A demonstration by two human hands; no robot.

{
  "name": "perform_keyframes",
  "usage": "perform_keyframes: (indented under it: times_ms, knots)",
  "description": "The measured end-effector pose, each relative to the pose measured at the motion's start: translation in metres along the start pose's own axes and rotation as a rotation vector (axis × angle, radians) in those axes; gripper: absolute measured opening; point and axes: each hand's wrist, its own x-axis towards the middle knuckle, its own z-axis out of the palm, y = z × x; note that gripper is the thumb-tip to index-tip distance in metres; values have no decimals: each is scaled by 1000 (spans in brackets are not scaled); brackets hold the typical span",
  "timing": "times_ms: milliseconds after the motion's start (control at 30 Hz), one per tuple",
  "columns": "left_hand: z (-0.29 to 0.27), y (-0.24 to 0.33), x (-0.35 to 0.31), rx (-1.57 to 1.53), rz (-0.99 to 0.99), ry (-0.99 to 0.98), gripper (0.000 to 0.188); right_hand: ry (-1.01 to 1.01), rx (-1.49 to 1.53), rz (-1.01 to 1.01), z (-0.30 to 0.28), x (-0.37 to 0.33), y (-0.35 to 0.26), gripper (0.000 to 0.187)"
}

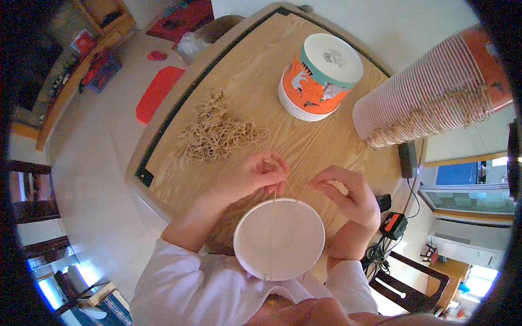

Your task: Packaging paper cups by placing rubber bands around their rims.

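Note:
A white-lined paper bucket [255, 239] rests against my body at the table's near edge, its round mouth facing up. A thin tan cord [273, 217] runs across the mouth from the near rim over the far rim. Just beyond that far rim, my left hand [266, 175] is closed, pinching the cord between its fingertips. My right hand [348, 194] is to the right of it, thumb and forefinger pinched together near another bit of cord at the rim. Whatever lies between those right fingertips is too fine to make out.
A tangled heap of tan cords [217, 130] lies left on the wooden table [255, 65]. Upside-down orange and teal paper buckets [321, 81] stand at the back. A long leaning stack of buckets [424, 87], strung with cords, is at right, above black adapters [392, 224] and cables.

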Motion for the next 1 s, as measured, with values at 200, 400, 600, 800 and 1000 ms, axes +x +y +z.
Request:
perform_keyframes:
  times_ms: [200, 400, 600, 800, 1000]
  knots:
    - [23, 36, -37, -134, 107, -141, 34, -228, -122, -106, 15, -23, -56, 22]
    - [54, 44, -51, 192, 228, -237, 35, -202, 308, -132, 64, -44, -46, 28]
    - [23, 2, -82, 867, 494, 309, 46, 278, 765, 397, 46, -77, -48, 20]
    - [10, -31, -120, 892, 381, 313, 60, 311, 788, 450, 37, -97, -8, 27]
    - [27, -21, -144, 435, -151, 187, 61, 51, 629, 578, 64, -112, 45, 46]
